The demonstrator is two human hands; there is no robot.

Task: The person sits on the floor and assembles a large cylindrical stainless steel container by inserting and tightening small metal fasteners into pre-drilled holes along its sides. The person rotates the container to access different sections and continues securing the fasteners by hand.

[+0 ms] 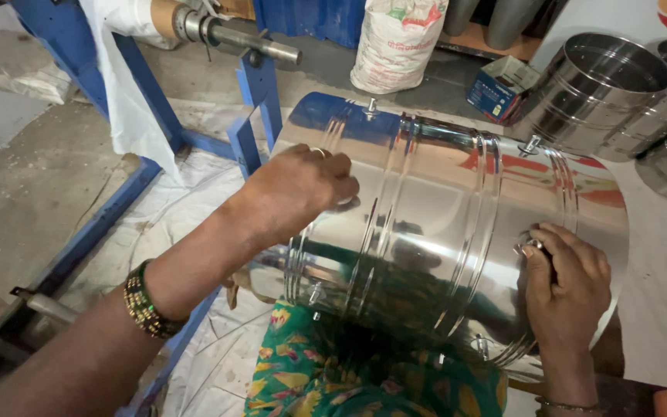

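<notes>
— Steel under my fingers (538, 245), is it?

— Yes. My right hand (569, 282) has its fingers curled tight round a small metal knob (529, 247) on the side of the big shiny drum (426, 232). I think it is a knob or a bolt head; my fingers cover most of it.

— And your other hand?

— My left hand (303, 185) lies on the upper left of the drum, fingers bent and pressed against the wall, near its ribbed bands. Whether they grip anything I cannot tell; only the knuckles show.

— Where does the drum sit?

— On its side across my lap, over my green patterned cloth (333, 378), its polished wall towards me. A beaded bangle (144, 301) is on my left wrist.

— What is round about?

— Left of the drum stands a blue metal frame (260, 100) with a grey shaft (248, 38) and a white sheet (129, 100) hanging from it. Behind are a white sack (395, 42) and a small blue box (503, 89). At the upper right more steel drums (604, 93) lie stacked, well apart from my hands.
</notes>
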